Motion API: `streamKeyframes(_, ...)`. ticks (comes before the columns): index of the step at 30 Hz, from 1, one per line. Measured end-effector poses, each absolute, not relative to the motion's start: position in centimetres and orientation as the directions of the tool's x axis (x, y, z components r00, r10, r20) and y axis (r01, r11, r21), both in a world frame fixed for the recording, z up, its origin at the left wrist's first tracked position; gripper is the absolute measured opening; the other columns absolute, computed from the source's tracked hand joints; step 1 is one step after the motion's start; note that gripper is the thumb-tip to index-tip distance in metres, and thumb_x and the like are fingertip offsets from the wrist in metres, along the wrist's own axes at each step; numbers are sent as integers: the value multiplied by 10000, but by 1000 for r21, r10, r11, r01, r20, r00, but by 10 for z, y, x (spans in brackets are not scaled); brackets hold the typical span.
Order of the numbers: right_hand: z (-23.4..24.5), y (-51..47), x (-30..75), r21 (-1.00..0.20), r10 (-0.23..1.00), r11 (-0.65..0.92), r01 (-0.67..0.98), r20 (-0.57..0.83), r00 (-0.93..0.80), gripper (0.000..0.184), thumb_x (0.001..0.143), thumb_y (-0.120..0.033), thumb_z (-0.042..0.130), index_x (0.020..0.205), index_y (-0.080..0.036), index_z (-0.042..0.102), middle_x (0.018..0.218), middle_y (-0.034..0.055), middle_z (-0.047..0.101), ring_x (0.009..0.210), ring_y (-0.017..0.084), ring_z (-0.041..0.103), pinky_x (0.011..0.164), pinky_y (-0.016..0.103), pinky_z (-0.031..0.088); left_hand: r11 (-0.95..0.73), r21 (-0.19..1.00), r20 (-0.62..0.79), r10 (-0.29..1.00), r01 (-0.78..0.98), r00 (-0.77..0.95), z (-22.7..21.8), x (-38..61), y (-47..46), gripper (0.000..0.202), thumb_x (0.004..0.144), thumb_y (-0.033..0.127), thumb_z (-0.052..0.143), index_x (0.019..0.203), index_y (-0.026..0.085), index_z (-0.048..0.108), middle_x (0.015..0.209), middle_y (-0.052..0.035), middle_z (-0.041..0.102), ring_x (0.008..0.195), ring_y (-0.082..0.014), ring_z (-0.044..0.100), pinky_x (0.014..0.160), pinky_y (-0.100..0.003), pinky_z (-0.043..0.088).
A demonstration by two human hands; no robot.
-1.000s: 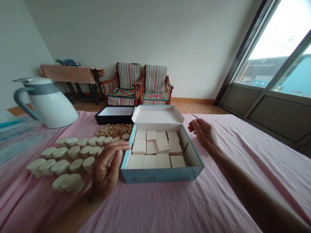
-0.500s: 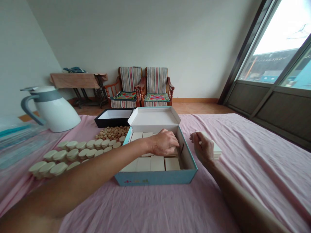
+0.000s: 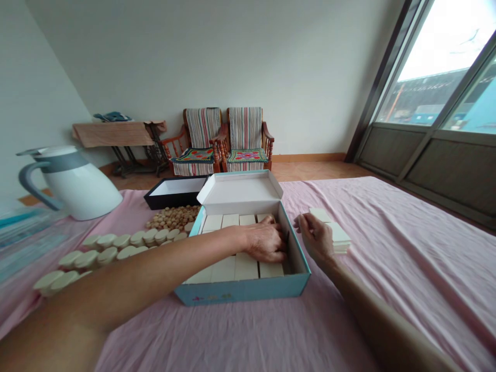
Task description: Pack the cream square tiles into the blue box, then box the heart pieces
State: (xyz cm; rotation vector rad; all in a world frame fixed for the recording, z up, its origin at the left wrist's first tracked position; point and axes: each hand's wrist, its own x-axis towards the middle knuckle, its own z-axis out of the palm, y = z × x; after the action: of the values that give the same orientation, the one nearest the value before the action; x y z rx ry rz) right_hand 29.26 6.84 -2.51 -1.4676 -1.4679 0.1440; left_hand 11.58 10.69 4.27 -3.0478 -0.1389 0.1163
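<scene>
A light-blue cardboard box point(image 3: 240, 290) with its white lid point(image 3: 242, 186) folded back stands before me. Pale, square wooden pieces point(image 3: 223, 268) sit in it in rows. My left hand point(image 3: 266, 242) reaches into the box's right side, fingers spread downward over the pieces; its fingertips are partly hidden. Just outside the box's right wall, my right hand point(image 3: 316, 235) is closed with curled fingers. Whether anything lies inside that grip is hidden. Beside and behind it are stacks of thin pale square pieces point(image 3: 339, 235) on the cloth.
Rows of round wooden discs point(image 3: 106, 254) lie left of the box, with a heap of small wooden beads point(image 3: 172, 218) behind. Further off are a black box point(image 3: 153, 200) with a white inside and a white jug point(image 3: 83, 188). Pink cloth point(image 3: 387, 217) covers the table.
My left hand has come lower and nearer in the box, its fingers spreading over the pieces. My right hand stays closed by the box wall. The view has shifted slightly.
</scene>
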Motion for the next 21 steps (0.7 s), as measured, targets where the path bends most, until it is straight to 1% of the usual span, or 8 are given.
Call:
streamKeyframes(4, -24, 67, 292, -682, 810, 249, 687, 536, 239, 348, 913, -422, 397, 720, -210, 595, 689, 26, 694, 633, 165, 646, 606, 250, 437, -993, -87, -18, 77, 75, 997, 38, 115, 108, 261, 882, 319, 505, 733, 182, 669, 820, -66, 703, 869, -235, 570, 780, -401, 288)
streamKeyframes(9, -23, 66, 291, -677, 825, 234, 698, 518, 226, 337, 910, -413, 403, 726, -212, 600, 697, 24, 698, 641, 167, 651, 606, 249, 436, -989, -107, -21, 106, 103, 994, 34, 115, 107, 299, 910, 346, 472, 758, 179, 666, 811, -69, 697, 847, -230, 579, 818, -416, 300)
streamKeyframes(13, -23, 67, 292, -673, 828, 240, 700, 518, 213, 337, 911, -414, 401, 724, -212, 596, 698, 25, 697, 638, 167, 649, 602, 247, 431, -987, -116, 19, 112, 113, 994, 55, 109, 106, 317, 932, 352, 442, 785, 171, 656, 802, -75, 695, 860, -226, 590, 848, -409, 329)
streamKeyframes(14, -23, 67, 292, -674, 828, 239, 699, 518, 216, 339, 912, -415, 400, 726, -212, 597, 701, 24, 699, 637, 166, 649, 600, 247, 429, -987, -104, 61, 113, 119, 992, 65, 104, 104, 298, 936, 335, 438, 818, 165, 652, 835, -77, 696, 873, -220, 592, 843, -393, 347)
streamKeyframes(16, -22, 66, 292, -674, 827, 243, 698, 520, 215, 340, 913, -416, 398, 733, -211, 600, 702, 22, 699, 635, 165, 649, 602, 247, 428, -989, -37, 190, 134, 143, 973, 89, 91, 96, 220, 929, 302, 466, 973, 171, 637, 972, -69, 693, 971, -215, 584, 886, -380, 363)
streamKeyframes(18, -22, 66, 291, -674, 827, 245, 697, 521, 213, 339, 914, -413, 395, 738, -211, 602, 700, 20, 698, 638, 163, 650, 607, 246, 427, -977, 40, 354, 211, 211, 911, 111, 72, 80, 211, 937, 274, 454, 1045, 181, 609, 1026, -60, 680, 1018, -208, 574, 921, -390, 375)
streamKeyframes(19, -21, 65, 290, -674, 828, 244, 697, 519, 212, 339, 914, -411, 394, 737, -210, 602, 698, 19, 697, 641, 162, 651, 609, 244, 427, -965, 83, 450, 259, 248, 855, 119, 60, 69, 209, 939, 267, 448, 1056, 181, 598, 1047, -68, 666, 1037, -206, 565, 924, -389, 390)
streamKeyframes(21, -19, 64, 289, -671, 831, 239, 702, 515, 210, 339, 911, -405, 392, 735, -209, 605, 690, 20, 695, 639, 158, 650, 607, 239, 424, -944, 162, 643, 322, 287, 695, 127, 33, 40, 196, 945, 268, 424, 997, 191, 596, 1066, -74, 631, 1030, -199, 562, 893, -378, 434)
